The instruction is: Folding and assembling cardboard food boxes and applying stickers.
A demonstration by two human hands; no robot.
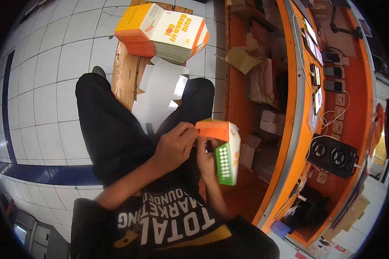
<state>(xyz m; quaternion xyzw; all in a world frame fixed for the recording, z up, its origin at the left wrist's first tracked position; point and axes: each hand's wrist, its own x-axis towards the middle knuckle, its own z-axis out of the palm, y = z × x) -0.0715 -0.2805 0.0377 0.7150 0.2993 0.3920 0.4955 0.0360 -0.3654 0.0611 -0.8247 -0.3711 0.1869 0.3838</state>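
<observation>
Both hands are at a partly folded cardboard food box point(234, 152) with orange, white and green printed panels, held over my right thigh. My left hand point(176, 145) pinches the end of its orange flap point(212, 131). Beside it, my right hand point(207, 158) grips the box from inside, its fingers partly hidden behind the orange flap. An unfolded box blank point(160, 90), plain white side up, lies between my legs on a wooden bench point(124, 77). Beyond it a thick stack of flat printed box blanks point(178, 30) rests on the bench.
To the right runs an orange counter point(283, 129) with shelves holding cardboard and paper pieces point(244, 60). Several phones point(316, 74) with cables and a black twin speaker point(332, 155) sit along it. White floor tiles point(48, 87) lie to the left; a grey machine point(40, 238) stands at lower left.
</observation>
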